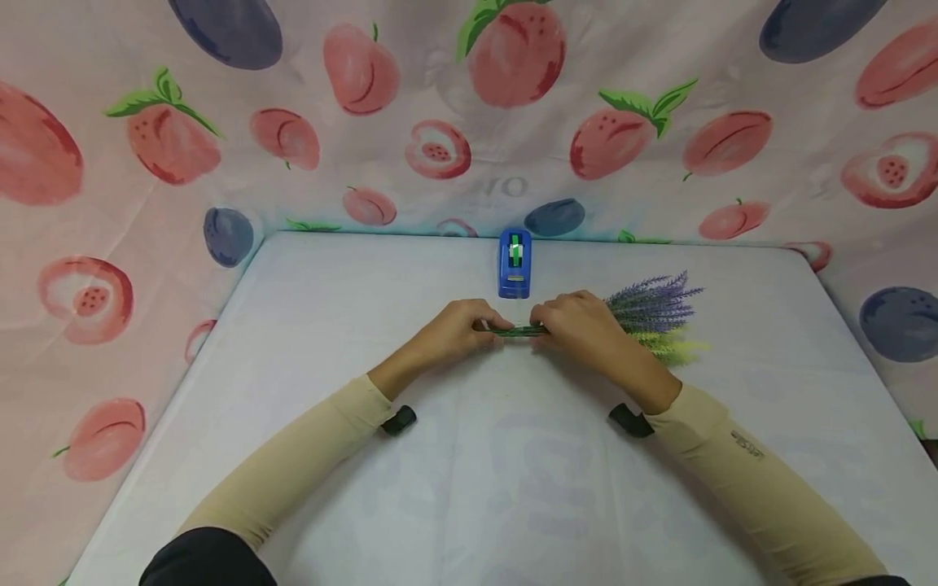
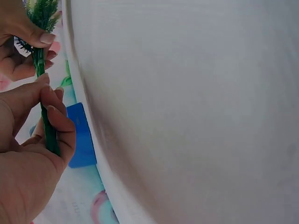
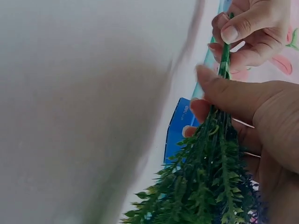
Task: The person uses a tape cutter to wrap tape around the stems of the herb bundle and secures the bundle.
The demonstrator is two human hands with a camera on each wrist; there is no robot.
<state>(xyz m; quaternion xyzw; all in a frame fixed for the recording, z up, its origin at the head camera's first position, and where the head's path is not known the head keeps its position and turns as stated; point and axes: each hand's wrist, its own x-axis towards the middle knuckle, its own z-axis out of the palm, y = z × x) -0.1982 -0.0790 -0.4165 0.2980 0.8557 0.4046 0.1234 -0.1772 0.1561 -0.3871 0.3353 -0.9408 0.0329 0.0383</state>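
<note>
A bunch of artificial flowers, with purple heads (image 1: 655, 303) and yellow-green heads (image 1: 665, 346), lies sideways with its heads to the right. My left hand (image 1: 463, 332) has its fingers curled round the green stems (image 1: 522, 331) near their lower end; in the left wrist view the stem end (image 2: 52, 142) rests in that palm. My right hand (image 1: 586, 335) grips the stems just below the heads. The right wrist view shows the right thumb and fingers round the stems above the green foliage (image 3: 201, 172). A short length of stem shows between the hands.
A blue tape dispenser (image 1: 515, 285) with green tape stands behind the hands, near the back edge of the white table (image 1: 513, 488). A fruit-patterned cloth (image 1: 293, 73) hangs behind. Black bands are at both wrists.
</note>
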